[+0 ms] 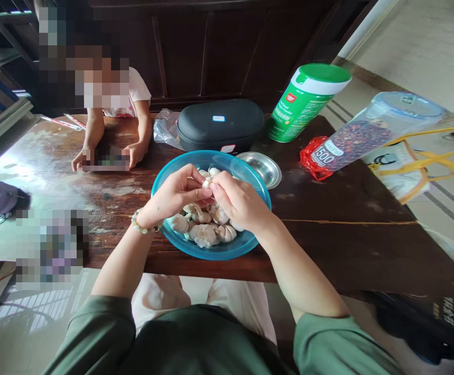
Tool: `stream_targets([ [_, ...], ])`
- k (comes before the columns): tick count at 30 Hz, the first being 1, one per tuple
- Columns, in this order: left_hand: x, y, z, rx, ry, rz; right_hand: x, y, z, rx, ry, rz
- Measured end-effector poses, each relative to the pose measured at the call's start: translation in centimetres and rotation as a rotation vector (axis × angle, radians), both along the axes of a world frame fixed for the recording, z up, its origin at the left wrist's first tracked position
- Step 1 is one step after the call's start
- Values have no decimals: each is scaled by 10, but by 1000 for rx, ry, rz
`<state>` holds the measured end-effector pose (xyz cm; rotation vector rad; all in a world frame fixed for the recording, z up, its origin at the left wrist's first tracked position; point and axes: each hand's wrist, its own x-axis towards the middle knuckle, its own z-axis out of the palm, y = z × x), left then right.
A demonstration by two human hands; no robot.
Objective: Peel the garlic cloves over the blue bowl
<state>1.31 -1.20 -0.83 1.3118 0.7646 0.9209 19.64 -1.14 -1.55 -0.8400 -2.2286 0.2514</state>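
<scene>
A blue plastic bowl (pixel 195 251) holding several garlic bulbs (pixel 204 235) stands at the front edge of the dark wooden table. Above the bowl's far half, my left hand (pixel 180 190) pinches a small pale garlic clove (pixel 207 183) between thumb and fingers. My right hand (pixel 236 200) meets it there, thumb and forefinger closed on the same clove. Part of the clove is hidden by the fingertips. Just behind the bowl, to the right, sits a shallow metal dish (pixel 264 167).
Behind the bowl lies a black hard case (pixel 221 125) beside a clear plastic bag (pixel 167 127). A green-and-white tin (pixel 305 104) and a tall clear container (pixel 371 130) stand at the right. Across the table at left, a person (pixel 138 99) holds a blurred-out object.
</scene>
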Motion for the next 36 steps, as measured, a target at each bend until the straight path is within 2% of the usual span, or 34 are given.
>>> stream_targets([
  [7,-3,1,2,-88,-61,12,1,0,0,28,44,-37],
  [11,-7,2,4,-138,-35,-30,0,0,-2,163,171,-68],
  [14,-8,2,6,-162,-21,-28,-1,-1,-3,236,179,-67],
  [24,-6,1,5,-128,15,1,-1,-1,-5,254,145,-72],
  [32,-5,3,3,-109,34,19,0,0,-5,183,165,-69],
  [36,-5,3,3,-98,51,24,0,1,-6,211,141,-68],
])
